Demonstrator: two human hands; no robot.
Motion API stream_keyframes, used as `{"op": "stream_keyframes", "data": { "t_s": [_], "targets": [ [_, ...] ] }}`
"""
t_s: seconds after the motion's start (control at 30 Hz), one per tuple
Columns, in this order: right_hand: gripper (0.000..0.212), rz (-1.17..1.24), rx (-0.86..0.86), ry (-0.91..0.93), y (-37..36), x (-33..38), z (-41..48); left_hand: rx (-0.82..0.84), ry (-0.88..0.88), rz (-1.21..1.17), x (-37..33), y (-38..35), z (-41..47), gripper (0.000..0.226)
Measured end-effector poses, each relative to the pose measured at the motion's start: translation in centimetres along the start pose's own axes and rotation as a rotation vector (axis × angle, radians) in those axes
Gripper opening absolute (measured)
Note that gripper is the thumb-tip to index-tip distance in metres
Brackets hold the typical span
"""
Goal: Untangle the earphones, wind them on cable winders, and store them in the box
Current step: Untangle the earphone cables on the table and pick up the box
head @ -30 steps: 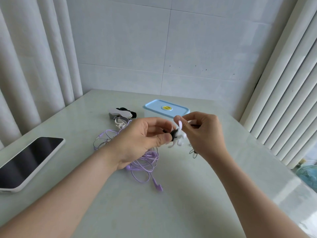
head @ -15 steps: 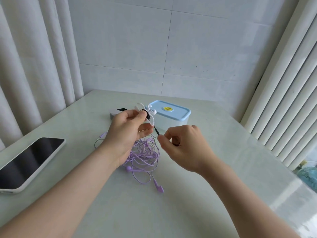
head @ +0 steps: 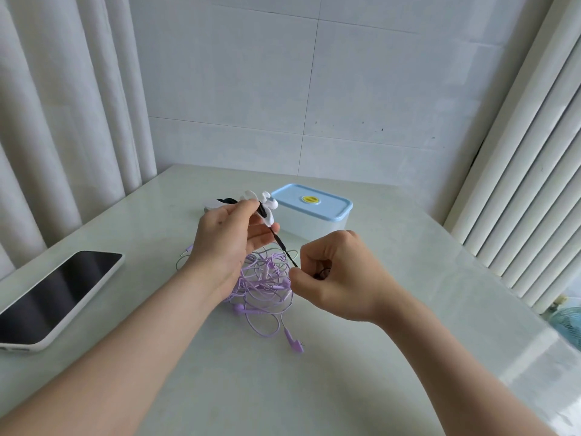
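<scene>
Between the fingers (head: 263, 235) a thin black cable (head: 284, 248) runs straight: the left hand (head: 226, 243) grips a white petal-shaped winder (head: 263, 205), the right hand (head: 333, 278) pinches the cable (purple earphones (head: 264, 286) lie tangled below, on the counter (head: 314, 388)).

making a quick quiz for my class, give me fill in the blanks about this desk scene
1. The left hand holds a white cable winder wound with ___ cable.
2. The right hand pinches that cable; the tangled earphones on the table are ___.
3. The box has a ___ lid.
4. The phone lies on the person's ___ side.
Missing words: black; purple; blue; left.
</scene>
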State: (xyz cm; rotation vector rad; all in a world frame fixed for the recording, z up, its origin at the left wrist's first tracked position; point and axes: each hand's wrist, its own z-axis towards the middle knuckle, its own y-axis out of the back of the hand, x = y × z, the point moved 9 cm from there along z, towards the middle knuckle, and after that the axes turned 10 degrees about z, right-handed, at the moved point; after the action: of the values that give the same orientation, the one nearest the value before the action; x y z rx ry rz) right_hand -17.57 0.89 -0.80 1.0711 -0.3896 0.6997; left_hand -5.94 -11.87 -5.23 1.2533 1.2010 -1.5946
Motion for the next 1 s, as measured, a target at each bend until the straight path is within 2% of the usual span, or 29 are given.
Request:
{"op": "stream_keyframes", "data": {
  "t_s": [0.17, 0.37, 0.43, 0.53, 0.63, 0.8, 0.9, 1.0],
  "targets": [
    [0.043, -0.049, -0.023, -0.016, 0.3, -0.3, 0.2, 0.031, 0.024, -0.043, 0.3, -0.2, 0.2, 0.034],
    [0.042, -0.013, -0.022, 0.005, 0.1, 0.1, 0.1, 0.077, -0.058, 0.115, 0.2, -0.7, -0.3, 0.024],
    [0.039, 0.029, -0.048, 0.004, 0.3, 0.1, 0.0, 0.049, -0.12, 0.222, -0.2, -0.4, -0.4, 0.015],
    [0.035, 0.124, -0.208, 0.016, 1.7, 0.1, 0.0, 0.021, -0.28, 0.554, -1.1, 0.1, -0.3, 0.008],
    [0.023, 0.283, -0.396, -0.025, 3.7, -0.3, 0.0, 0.137, -0.337, 0.754, -1.0, -1.0, -0.7, 0.014],
    [0.022, 0.485, -0.666, -0.216, 6.3, -3.8, -0.8, 0.411, -0.373, 0.676, -0.9, -3.8, -1.9, 0.02],
    [0.022, 0.475, -0.727, -0.246, 6.8, -4.9, -1.2, 0.568, -0.376, 0.676, -0.6, -5.3, -3.2, 0.025],
    [0.023, 0.379, -0.685, -0.229, 6.5, -5.4, -0.9, 0.654, -0.337, 0.637, -0.1, -5.8, -3.7, 0.024]
  ]
}}
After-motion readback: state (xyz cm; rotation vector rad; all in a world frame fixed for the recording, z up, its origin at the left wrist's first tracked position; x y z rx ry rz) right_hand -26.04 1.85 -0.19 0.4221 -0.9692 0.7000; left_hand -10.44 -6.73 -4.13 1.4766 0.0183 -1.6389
